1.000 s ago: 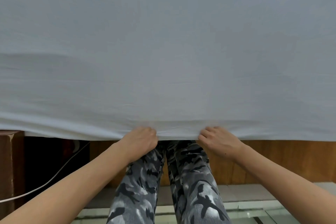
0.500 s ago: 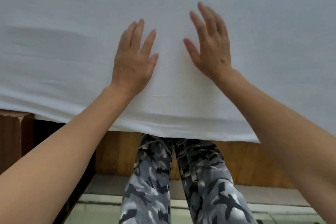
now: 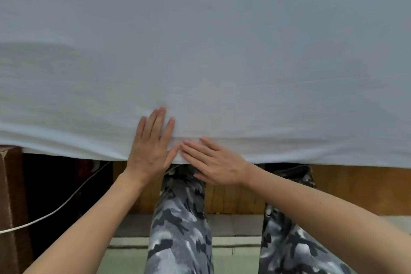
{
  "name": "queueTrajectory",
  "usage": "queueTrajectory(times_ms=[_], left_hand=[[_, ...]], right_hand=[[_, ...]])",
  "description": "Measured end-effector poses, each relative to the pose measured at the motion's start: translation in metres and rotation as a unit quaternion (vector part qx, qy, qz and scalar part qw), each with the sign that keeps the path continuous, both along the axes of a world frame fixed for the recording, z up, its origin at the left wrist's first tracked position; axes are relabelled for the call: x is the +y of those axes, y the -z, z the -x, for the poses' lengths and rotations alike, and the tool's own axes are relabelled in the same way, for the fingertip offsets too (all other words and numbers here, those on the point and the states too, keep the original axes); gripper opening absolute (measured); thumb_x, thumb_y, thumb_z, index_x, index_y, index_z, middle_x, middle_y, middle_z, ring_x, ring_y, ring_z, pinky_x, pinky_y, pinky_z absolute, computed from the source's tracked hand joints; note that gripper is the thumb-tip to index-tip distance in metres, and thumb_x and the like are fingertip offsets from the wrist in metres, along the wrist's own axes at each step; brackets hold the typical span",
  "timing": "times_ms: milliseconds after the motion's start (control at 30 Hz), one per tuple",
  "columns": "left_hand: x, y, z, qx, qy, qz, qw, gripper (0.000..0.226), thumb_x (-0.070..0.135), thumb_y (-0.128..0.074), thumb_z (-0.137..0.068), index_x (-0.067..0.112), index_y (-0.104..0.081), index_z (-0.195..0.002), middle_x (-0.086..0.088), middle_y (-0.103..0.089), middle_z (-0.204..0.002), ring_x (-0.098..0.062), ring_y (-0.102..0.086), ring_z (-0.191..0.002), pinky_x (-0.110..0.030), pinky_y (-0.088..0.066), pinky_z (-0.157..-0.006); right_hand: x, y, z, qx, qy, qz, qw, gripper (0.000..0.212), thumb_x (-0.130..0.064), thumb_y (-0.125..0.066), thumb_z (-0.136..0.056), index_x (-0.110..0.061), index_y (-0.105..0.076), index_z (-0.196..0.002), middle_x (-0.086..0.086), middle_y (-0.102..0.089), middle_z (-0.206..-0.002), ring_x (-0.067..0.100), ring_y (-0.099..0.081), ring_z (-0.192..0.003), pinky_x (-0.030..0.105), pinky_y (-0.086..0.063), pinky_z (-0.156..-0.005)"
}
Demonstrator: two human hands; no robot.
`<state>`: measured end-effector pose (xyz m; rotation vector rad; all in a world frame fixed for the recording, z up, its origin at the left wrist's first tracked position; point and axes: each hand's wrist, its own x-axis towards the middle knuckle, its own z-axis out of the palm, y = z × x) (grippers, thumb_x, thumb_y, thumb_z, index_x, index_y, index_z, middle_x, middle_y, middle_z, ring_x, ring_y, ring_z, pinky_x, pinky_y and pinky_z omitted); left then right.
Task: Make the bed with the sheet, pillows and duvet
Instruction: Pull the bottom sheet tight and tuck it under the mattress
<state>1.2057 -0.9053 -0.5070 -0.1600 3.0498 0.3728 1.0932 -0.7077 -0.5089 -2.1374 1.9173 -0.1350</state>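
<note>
A pale white sheet covers the whole mattress and fills the upper two thirds of the head view. Its near hem hangs a little over the wooden bed frame. My left hand lies flat on the sheet at the near edge, fingers straight and pointing away from me. My right hand presses flat on the hem beside it, fingers pointing left, its fingertips touching the left thumb. No pillows or duvet are in view.
A brown wooden nightstand stands at the left with a white cable running down the dark gap beside it. My legs in camouflage trousers stand against the frame on a tiled floor.
Both hands first gripped the sheet's hem, then spread flat farther up the sheet. Now they have slid back to the near edge and lie flat side by side.
</note>
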Motion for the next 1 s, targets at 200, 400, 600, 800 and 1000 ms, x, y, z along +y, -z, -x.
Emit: queueTrajectory(times_ms=[200,400,600,800,1000], left_hand=[[0.040,-0.023,0.096,0.092,-0.062,-0.021,0.994,0.049,0.033,-0.035,-0.102,0.004,-0.035,-0.141,-0.026,-0.030,-0.149,-0.038,-0.023,-0.140,-0.049,-0.013,-0.118],[0.137,-0.022,0.288,0.091,-0.020,-0.027,0.995,0.049,0.028,-0.040,-0.101,0.003,-0.038,-0.144,-0.028,-0.029,-0.151,-0.041,-0.026,-0.141,-0.048,-0.013,-0.117],[0.235,-0.007,0.353,0.039,0.116,-0.002,0.993,0.057,0.034,-0.035,-0.100,-0.001,-0.033,-0.146,-0.028,-0.024,-0.153,-0.042,-0.022,-0.143,-0.050,-0.013,-0.117],[0.320,-0.007,0.258,-0.020,0.264,0.026,0.964,0.066,0.038,-0.026,-0.103,-0.009,-0.015,-0.148,-0.028,-0.012,-0.157,-0.039,-0.013,-0.146,-0.052,-0.013,-0.118],[0.367,-0.037,0.295,0.017,0.306,-0.066,0.950,0.065,0.040,-0.031,-0.103,0.002,-0.012,-0.152,-0.016,-0.009,-0.161,-0.030,-0.013,-0.148,-0.047,-0.015,-0.119]], right_hand=[[0.025,-0.025,0.115,-0.046,0.135,0.133,0.981,0.048,-0.027,-0.049,-0.099,0.001,-0.044,-0.138,0.022,-0.045,-0.143,0.034,-0.039,-0.136,0.047,-0.021,-0.116],[0.121,-0.021,0.322,0.073,0.288,0.086,0.951,0.054,-0.033,-0.046,-0.100,0.005,-0.043,-0.139,0.025,-0.039,-0.146,0.039,-0.036,-0.137,0.051,-0.022,-0.114],[0.247,-0.014,0.347,0.045,0.234,0.026,0.971,0.063,-0.041,-0.040,-0.099,0.002,-0.036,-0.145,0.022,-0.031,-0.151,0.034,-0.028,-0.142,0.049,-0.017,-0.117],[0.347,-0.016,0.236,0.002,0.089,-0.025,0.996,0.057,-0.035,-0.036,-0.102,-0.006,-0.026,-0.150,0.012,-0.020,-0.158,0.025,-0.013,-0.148,0.044,-0.003,-0.121],[0.405,-0.041,0.274,-0.101,0.170,0.065,0.978,0.032,-0.016,-0.046,-0.100,-0.003,-0.056,-0.127,0.017,-0.050,-0.140,0.029,-0.043,-0.134,0.044,-0.026,-0.115]])
